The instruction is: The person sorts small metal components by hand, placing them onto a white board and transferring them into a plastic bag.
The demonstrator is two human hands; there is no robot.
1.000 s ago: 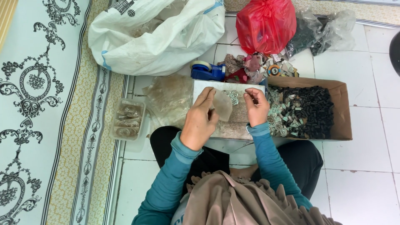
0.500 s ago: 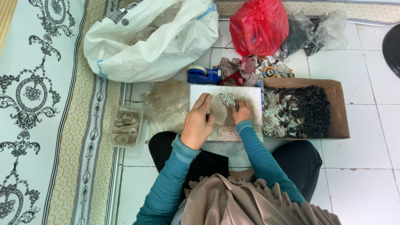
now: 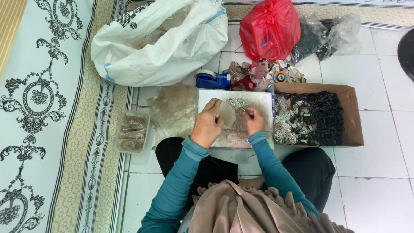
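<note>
I sit cross-legged on a tiled floor with a white board [image 3: 258,103] across my lap. My left hand [image 3: 208,125] holds a small clear plastic bag [image 3: 227,116] over the board. My right hand [image 3: 253,121] pinches a small round silvery piece at the bag's mouth. Two more round metal pieces [image 3: 236,102] lie on the board just beyond my fingers. Both sleeves are teal.
A brown cardboard box [image 3: 351,116] of small black and silvery parts lies to the right. A blue tape dispenser [image 3: 212,80], a red plastic bag [image 3: 269,28], a large white sack [image 3: 159,43] and clear bags are beyond. A clear tray [image 3: 131,131] sits on the patterned mat at left.
Both hands have shifted slightly on the board, and the right hand has come closer to the bag held by the left. The camera has tilted a little.
</note>
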